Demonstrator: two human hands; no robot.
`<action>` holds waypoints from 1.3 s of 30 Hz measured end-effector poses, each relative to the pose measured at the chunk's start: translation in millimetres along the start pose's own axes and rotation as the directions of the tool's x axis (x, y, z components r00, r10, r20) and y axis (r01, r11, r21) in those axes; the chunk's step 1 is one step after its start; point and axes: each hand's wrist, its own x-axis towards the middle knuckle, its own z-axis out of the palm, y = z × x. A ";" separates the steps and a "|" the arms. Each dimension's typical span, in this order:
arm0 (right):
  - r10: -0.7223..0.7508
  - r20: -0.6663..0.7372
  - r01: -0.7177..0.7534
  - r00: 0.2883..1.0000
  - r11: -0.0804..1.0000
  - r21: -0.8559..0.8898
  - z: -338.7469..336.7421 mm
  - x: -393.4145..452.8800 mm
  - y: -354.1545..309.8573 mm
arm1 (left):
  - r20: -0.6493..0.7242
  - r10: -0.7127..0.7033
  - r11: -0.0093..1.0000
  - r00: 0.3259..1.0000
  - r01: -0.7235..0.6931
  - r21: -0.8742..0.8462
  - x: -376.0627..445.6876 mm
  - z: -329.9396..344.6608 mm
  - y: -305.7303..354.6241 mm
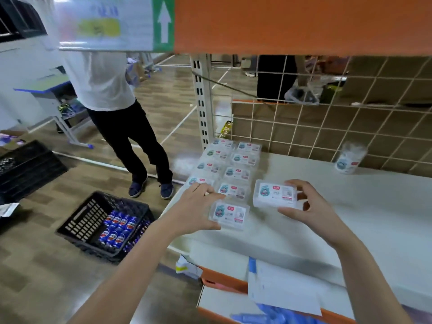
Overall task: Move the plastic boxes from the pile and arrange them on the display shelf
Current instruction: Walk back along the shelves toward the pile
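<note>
We held one clear rectangular plastic box with a cartoon label point(275, 194) in our right hand point(306, 206), fingers curled over its far edge and thumb under its near edge, so the grip pinched the box just above the white shelf board point(350, 206). Our left hand point(196, 211) lay beside a second clear labelled box point(230, 215) on the board, thumb touching its near left corner and fingers reaching over its far left corner; we could not tell whether that hand gripped it or only rested against it.

Behind these stood the two rows of matching clear boxes point(230, 164) already laid flat on the board, running back to the perforated white upright post point(203, 99). A round clear tub with a matching label point(350, 157) stood well apart at the right, against the white wire grid back panel point(327, 118). An orange shelf edge point(304, 24) overhung the work area and cut off the view above.

On the wooden floor to the left sat a black plastic crate holding blue bottles point(105, 228). A person in a white shirt and dark trousers point(117, 101) stood beyond it (head out of view).

Label text was too blurred to read. A white sheet point(280, 288) on the lower shelf covered what lay beneath it.
</note>
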 end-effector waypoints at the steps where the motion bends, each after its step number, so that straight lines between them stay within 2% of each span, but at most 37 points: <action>1: 0.007 -0.012 -0.007 1.000 1.000 0.001 1.0 -0.3 0.0 | 0.005 -0.001 1.000 1.000 0.001 -0.003 0.7 1.7 -3.2; 9: 0.055 -0.018 -0.055 0.998 0.998 -0.009 6.6 -0.1 0.0 | -0.012 0.048 0.999 0.999 -0.048 0.012 3.1 5.6 -15.5; 14: 0.060 -0.037 -0.060 0.998 0.998 -0.008 6.3 7.7 1.0 | 0.053 0.087 0.996 0.995 -0.087 0.004 5.7 -0.8 -19.6; 18: 0.073 -0.055 -0.075 0.996 0.996 -0.038 -1.7 28.3 1.2 | -0.018 0.154 0.988 0.988 -0.153 0.012 26.7 -16.0 -18.3; 24: 0.076 -0.196 -0.098 0.978 0.990 -0.103 -15.5 79.9 8.8 | -0.109 0.216 0.972 0.970 -0.204 0.114 86.7 -33.1 4.0; 31: 0.126 -0.319 -0.186 0.940 0.968 -0.166 -11.8 134.2 28.1 | -0.054 0.240 0.960 0.969 -0.228 0.160 125.2 -34.8 18.4; 39: 0.198 -0.310 -0.238 0.930 0.966 -0.099 -1.1 159.0 30.1 | -0.025 0.224 0.964 0.974 -0.218 0.149 128.5 -32.8 12.0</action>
